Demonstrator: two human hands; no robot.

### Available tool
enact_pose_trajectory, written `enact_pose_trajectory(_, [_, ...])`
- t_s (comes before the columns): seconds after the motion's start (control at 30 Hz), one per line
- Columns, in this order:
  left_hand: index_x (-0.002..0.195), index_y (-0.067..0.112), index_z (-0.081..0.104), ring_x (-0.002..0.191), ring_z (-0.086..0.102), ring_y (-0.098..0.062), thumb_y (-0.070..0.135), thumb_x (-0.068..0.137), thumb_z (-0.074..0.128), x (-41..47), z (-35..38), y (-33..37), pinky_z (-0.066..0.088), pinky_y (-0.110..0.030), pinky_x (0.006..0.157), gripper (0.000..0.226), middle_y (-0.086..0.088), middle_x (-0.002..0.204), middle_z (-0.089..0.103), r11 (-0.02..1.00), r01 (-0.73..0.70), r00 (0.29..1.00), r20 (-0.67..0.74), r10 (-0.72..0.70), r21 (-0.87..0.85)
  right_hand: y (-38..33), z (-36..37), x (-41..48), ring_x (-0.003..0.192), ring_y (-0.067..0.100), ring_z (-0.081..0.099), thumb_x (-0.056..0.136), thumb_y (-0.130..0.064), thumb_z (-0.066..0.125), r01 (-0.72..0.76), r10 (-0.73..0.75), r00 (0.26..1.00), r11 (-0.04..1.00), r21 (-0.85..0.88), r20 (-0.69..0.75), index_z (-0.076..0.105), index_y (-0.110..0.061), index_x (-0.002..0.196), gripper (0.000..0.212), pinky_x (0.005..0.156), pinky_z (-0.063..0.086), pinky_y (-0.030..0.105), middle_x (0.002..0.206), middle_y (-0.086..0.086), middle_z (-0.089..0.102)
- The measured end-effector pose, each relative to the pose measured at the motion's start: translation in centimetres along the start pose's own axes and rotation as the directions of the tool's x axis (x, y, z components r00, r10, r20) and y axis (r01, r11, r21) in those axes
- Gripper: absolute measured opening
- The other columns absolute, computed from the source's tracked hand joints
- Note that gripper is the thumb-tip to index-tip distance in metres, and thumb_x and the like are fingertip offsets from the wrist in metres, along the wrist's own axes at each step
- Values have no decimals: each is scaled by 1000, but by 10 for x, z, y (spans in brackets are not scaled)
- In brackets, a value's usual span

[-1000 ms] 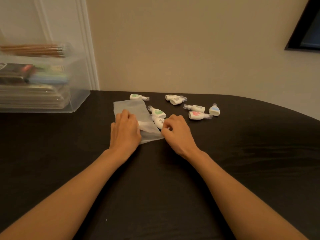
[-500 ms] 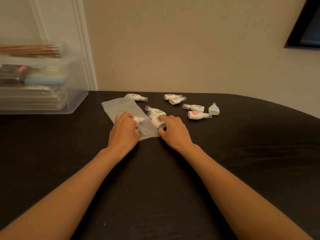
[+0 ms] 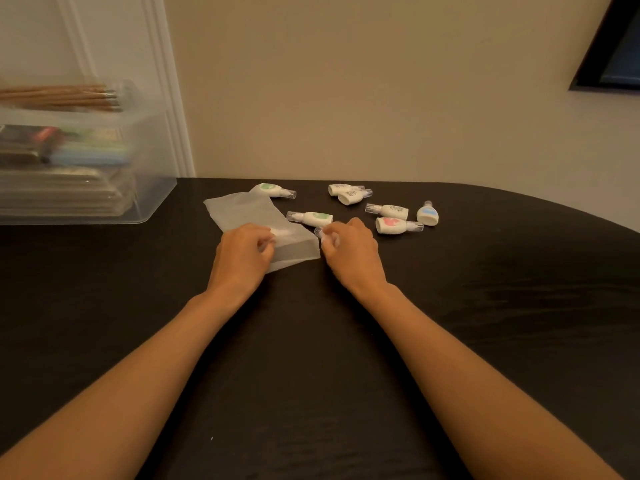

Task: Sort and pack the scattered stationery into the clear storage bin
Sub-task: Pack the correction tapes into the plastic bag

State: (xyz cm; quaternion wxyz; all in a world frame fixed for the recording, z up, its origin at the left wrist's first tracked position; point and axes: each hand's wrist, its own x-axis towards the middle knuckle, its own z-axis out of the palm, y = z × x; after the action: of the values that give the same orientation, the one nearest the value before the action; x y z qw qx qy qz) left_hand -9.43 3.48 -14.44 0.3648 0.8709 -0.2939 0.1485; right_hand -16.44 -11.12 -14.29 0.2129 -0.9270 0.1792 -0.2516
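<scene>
A translucent plastic bag [image 3: 249,216] lies flat on the black table [image 3: 311,358]. My left hand [image 3: 242,254] pinches the bag's near edge, fingers curled. My right hand [image 3: 349,251] curls around a small white correction-tape dispenser at the bag's right corner, mostly hidden under the fingers. Several more white dispensers lie beyond: a green-labelled one [image 3: 311,218] just past my right hand, another green one [image 3: 273,189] by the bag's far end, a pink one [image 3: 394,225], a blue one [image 3: 428,214]. The clear storage bin [image 3: 149,188] stands at the far left.
The bin holds stacked packets and markers, with a clear tray of wooden pencils [image 3: 69,97] on top. A wall runs behind the table. A dark frame [image 3: 613,53] hangs at the upper right. The table's edge curves away on the right.
The bag's far end swung left and its near edge lifted under my left hand. My right hand closed around a dispenser and drew it toward the bag's opening.
</scene>
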Motion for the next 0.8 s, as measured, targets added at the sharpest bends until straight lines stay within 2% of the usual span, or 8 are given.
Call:
enact_pose_trajectory(0.13, [74,19,49,78,51,-15,13,92,55,-1,0,-2,47,-36,76,20,0,80,50,1000,-6,1000,5,6,-14,2,-3,0,97,17,55,92,-14,52,-75,91,994,962,262,-52,70,-11,105,22,85,49,31,118,5,53])
enact_pose_trajectory(0.23, [74,19,46,76,48,-14,14,92,54,0,1,-3,44,-33,73,20,0,79,48,1000,-9,1000,11,9,-24,3,-6,1,73,13,60,90,-12,54,-245,246,967,837,489,65,71,-9,103,21,74,56,29,115,7,62])
enact_pose_trajectory(0.33, [74,20,48,75,49,-15,15,92,54,1,1,-2,45,-35,74,20,0,79,48,999,-10,999,38,12,-33,0,-17,0,85,18,65,87,-10,61,-450,332,885,424,786,328,67,-3,111,25,70,57,23,115,12,61])
enact_pose_trajectory(0.4, [74,20,49,74,50,-16,15,92,54,0,0,-1,45,-33,73,19,-1,78,49,999,2,999,53,1,-47,-1,-24,-3,86,21,66,88,-9,60,-458,285,869,151,876,406,66,-1,107,22,61,55,19,113,13,59])
enact_pose_trajectory(0.5, [74,18,50,73,50,-15,13,93,53,-1,-1,0,40,-23,65,19,-2,77,50,995,22,998,56,-17,-93,0,-30,-5,69,17,65,90,-10,57,-426,225,858,-193,884,462,66,-1,97,16,51,51,15,106,16,61])
enact_pose_trajectory(0.57, [75,18,50,74,50,-14,14,94,52,-2,-2,0,37,-18,60,19,-3,77,51,993,35,998,56,-29,-109,-1,-32,-6,67,16,66,87,-16,60,-416,138,865,-338,844,482,62,2,109,29,52,52,15,104,17,63])
enact_pose_trajectory(0.67, [74,18,51,70,48,-13,17,94,51,-1,-3,0,37,-23,63,20,-4,76,51,989,60,997,53,-53,-137,0,-35,-7,69,15,68,75,-15,63,-439,39,877,-343,831,479,58,3,110,39,56,54,16,99,16,63])
enact_pose_trajectory(0.8, [96,8,73,76,51,-9,18,94,52,0,-8,2,37,-22,67,24,-4,84,63,972,97,995,30,-93,-214,-9,-32,-11,67,13,69,84,-1,59,-547,32,837,40,836,546,65,0,90,8,57,55,14,90,13,68])
